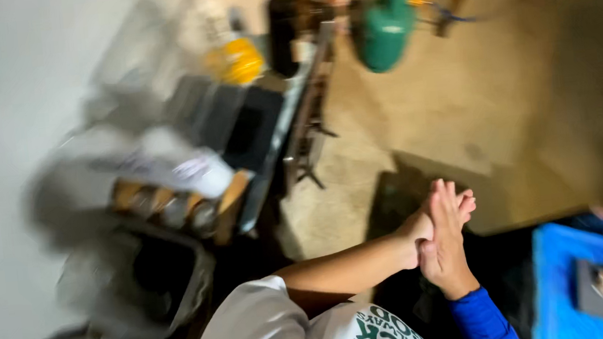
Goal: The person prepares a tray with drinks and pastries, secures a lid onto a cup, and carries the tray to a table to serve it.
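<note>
**Palms pressed together over open floor**

Left hand (pixel 418 228) and right hand (pixel 445 240) meet flat, fingers straight, pointing up-frame, gripping nothing. Bare tan floor (pixel 457 103) lies ahead. Blurred cluttered bench (pixel 269 136) hems the left side, blue table (pixel 555 278) the right, green gas cylinder (pixel 385 25) beyond.

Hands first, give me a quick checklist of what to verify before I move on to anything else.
1. Hands free: left hand and right hand pressed palm to palm, holding nothing. Ok.
2. View sharp: picture heavily blurred. Not ok.
3. Cluttered bench at left: items too smeared to identify. Cannot tell.
4. Green gas cylinder standing apart from the hands. Ok.
5. Blue tray at right, near the right hand, untouched. Ok.
6. Floor around the cylinder: bare. Ok.
</note>
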